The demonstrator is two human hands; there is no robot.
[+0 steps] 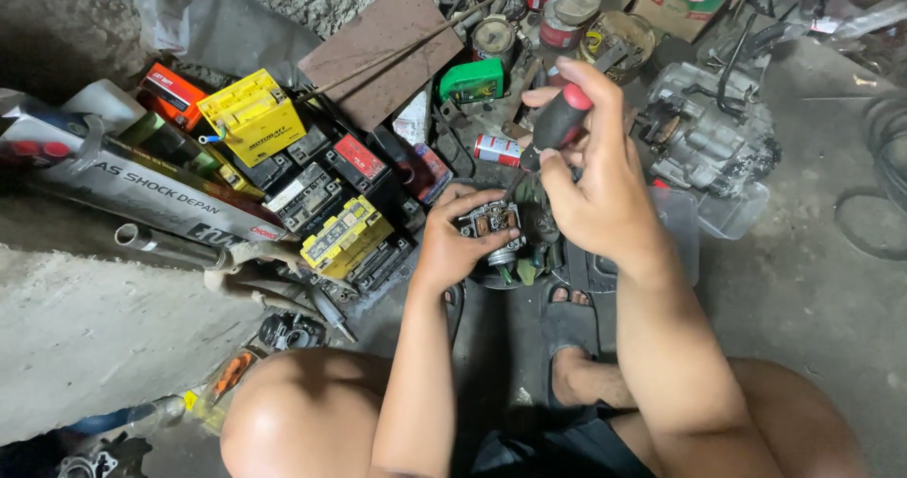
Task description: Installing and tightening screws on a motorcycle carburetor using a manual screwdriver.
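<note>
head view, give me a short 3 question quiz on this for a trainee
1. True or false: the right hand holds a screwdriver with a red and black handle.
2. What does the left hand grip? A) a yellow battery B) a small metal part C) a tin can
3. Fill in: the yellow battery lies to the ____ of the hands in the picture.

Key:
1. True
2. B, the metal part; the screwdriver points down at it.
3. left
</note>
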